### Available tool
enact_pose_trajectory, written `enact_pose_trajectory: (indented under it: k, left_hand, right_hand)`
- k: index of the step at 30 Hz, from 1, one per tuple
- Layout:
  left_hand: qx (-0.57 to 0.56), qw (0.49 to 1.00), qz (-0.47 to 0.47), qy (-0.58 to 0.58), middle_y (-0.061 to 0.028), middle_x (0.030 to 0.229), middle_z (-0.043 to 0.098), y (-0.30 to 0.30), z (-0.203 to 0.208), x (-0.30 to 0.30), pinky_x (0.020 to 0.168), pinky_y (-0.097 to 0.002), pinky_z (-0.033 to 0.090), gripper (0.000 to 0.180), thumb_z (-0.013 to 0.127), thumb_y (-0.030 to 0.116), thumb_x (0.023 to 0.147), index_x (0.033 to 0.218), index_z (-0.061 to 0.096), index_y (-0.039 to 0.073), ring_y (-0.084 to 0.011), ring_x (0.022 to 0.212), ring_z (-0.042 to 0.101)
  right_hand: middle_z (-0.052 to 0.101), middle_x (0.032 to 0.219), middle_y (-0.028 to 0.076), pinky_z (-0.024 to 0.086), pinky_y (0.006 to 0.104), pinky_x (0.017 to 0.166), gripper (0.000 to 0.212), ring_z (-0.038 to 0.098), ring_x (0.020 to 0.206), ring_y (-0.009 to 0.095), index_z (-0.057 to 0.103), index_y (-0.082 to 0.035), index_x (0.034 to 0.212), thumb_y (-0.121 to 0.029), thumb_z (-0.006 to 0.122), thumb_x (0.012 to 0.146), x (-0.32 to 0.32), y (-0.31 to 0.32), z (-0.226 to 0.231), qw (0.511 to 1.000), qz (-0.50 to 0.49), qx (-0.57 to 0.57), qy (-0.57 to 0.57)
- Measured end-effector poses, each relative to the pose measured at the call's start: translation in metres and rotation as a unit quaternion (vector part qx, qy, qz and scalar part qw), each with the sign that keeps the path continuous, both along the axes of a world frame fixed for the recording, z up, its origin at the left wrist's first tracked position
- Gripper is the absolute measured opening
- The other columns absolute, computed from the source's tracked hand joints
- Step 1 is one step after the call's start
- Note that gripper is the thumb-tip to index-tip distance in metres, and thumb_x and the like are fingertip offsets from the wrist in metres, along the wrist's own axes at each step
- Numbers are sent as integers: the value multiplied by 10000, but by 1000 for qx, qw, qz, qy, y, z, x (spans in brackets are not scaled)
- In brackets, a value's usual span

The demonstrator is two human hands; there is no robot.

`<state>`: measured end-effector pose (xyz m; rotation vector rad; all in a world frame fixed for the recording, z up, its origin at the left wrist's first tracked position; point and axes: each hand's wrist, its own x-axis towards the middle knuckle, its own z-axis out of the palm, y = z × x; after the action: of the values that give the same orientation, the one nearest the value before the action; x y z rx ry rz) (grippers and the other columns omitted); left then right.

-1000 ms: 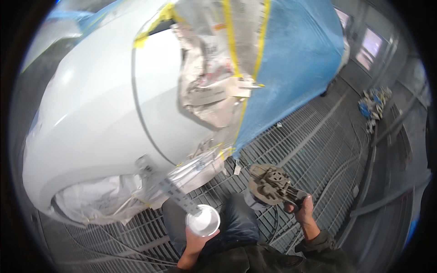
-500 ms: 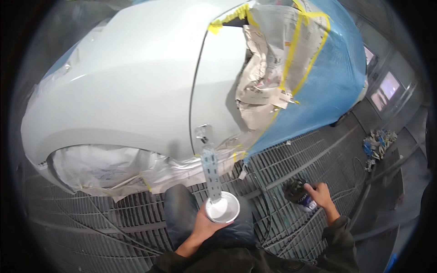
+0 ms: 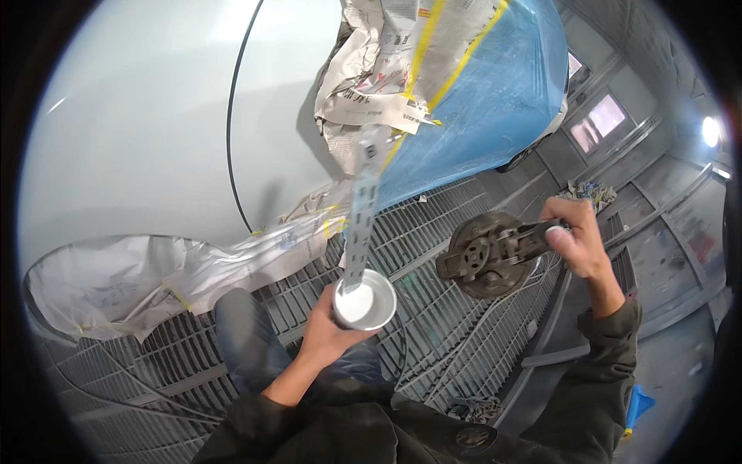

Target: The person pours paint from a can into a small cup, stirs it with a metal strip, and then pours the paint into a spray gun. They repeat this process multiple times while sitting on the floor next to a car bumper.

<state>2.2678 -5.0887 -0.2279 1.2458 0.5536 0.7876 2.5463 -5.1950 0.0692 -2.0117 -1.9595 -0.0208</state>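
A white cup point(image 3: 383, 306) sits between clamped left fingers point(image 3: 352, 338). Right fingers point(image 3: 568, 207) clutch a grimy handled lid point(image 3: 485, 257), higher than before.

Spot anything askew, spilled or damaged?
The newspaper masking beside the blue sheet looks untidy: crumpled, bulging rather than flat. The round fitting held by its handle in the right hand looks grimy. No spill shows around the white cup in the left hand.
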Motion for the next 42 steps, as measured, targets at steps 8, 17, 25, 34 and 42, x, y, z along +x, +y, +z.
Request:
enact_pose_trajectory:
  k: [8,17,25,34,42]
  left_hand:
    - [24,998,-21,-59,-121,1201,656,6,22,29,1007,-367,480,789,942,151,633,1310,567,1,-223,1139,635]
    - [55,996,3,-74,-143,1208,653,13,32,35,1005,-383,480,785,942,168,638,1305,568,-9,-250,1129,642]
    - [49,995,2,-89,-138,1201,657,12,35,38,992,-380,489,789,948,174,635,1305,569,0,-246,1123,647]
    - [52,995,3,-82,-119,1216,661,9,36,38,996,-376,491,781,950,179,647,1312,574,14,-239,1134,648]
    - [48,993,14,-103,-124,1205,667,9,36,37,994,-385,494,760,951,181,642,1290,589,17,-251,1128,651]
  right_hand:
    - [432,561,90,348,347,511,573,464,513,207,538,25,706,-503,507,928,-35,21,41,997,64,-3,-40]
    - [398,544,81,321,350,500,479,439,496,208,538,31,715,-407,468,897,-40,27,49,994,87,-7,-60]
    - [369,540,71,305,340,502,456,402,498,185,545,40,729,-382,458,877,-48,31,53,994,85,-1,-64]
    - [364,538,78,298,346,504,456,396,486,191,539,37,724,-388,455,866,-55,34,55,993,86,10,-78]
    - [370,541,91,304,347,502,461,409,478,207,530,35,712,-392,442,863,-63,39,57,992,96,6,-87]
